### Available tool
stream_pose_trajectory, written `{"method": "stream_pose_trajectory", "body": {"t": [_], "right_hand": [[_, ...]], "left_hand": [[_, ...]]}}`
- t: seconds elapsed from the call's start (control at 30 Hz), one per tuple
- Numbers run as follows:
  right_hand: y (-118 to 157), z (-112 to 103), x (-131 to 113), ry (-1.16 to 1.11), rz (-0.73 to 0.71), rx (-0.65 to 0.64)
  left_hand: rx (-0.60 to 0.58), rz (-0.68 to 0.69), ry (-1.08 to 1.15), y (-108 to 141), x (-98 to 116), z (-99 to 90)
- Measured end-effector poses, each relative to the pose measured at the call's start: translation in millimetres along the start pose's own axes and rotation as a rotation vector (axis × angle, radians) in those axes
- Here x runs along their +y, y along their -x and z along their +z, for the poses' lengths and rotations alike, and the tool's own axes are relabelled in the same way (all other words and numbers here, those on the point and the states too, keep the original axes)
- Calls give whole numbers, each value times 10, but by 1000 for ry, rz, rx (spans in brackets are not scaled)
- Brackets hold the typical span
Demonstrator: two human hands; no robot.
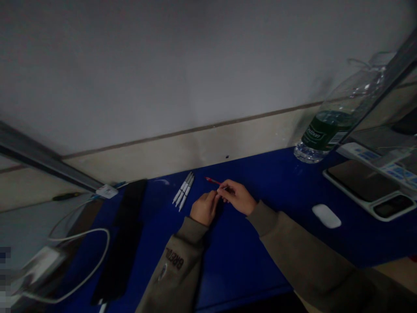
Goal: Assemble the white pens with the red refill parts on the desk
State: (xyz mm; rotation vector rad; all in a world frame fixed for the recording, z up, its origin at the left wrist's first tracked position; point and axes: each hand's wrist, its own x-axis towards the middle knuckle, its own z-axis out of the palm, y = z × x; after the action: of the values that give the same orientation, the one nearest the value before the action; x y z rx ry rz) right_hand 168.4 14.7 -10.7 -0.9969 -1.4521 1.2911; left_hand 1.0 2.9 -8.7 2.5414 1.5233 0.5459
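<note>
A slim red pen [212,180] points to the upper left, its near end running into the fingers of my right hand [237,196]. That hand is closed in a pinch around it. My left hand [205,208] is closed too, its thumb and fingertips meeting the right fingertips just below the pen. What sits between the left fingers is hidden and too small to make out. Just left of my hands, several white pens with grey ends [183,191] lie side by side on the blue tabletop [241,261].
At the right are a white computer mouse [326,216], a digital scale [365,180] and a large clear bottle [329,130] with a green label. A long black object [122,248] and a white cable [97,269] lie at the left. A wall [195,143] closes the back.
</note>
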Motion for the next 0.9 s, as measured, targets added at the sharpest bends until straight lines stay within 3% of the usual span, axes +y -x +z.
{"method": "stream_pose_trajectory", "body": {"t": [0.27, 0.47, 0.67, 0.9], "right_hand": [[2, -29, 44, 251, -12, 94], [-13, -9, 49, 72, -19, 37], [-10, -30, 27, 195, -17, 94], [-14, -13, 45, 6, -21, 16]], "left_hand": [[15, 10, 70, 15, 8, -4], [18, -3, 48, 0, -5, 6], [40, -3, 137, 14, 17, -11], [48, -11, 93, -3, -19, 19]]}}
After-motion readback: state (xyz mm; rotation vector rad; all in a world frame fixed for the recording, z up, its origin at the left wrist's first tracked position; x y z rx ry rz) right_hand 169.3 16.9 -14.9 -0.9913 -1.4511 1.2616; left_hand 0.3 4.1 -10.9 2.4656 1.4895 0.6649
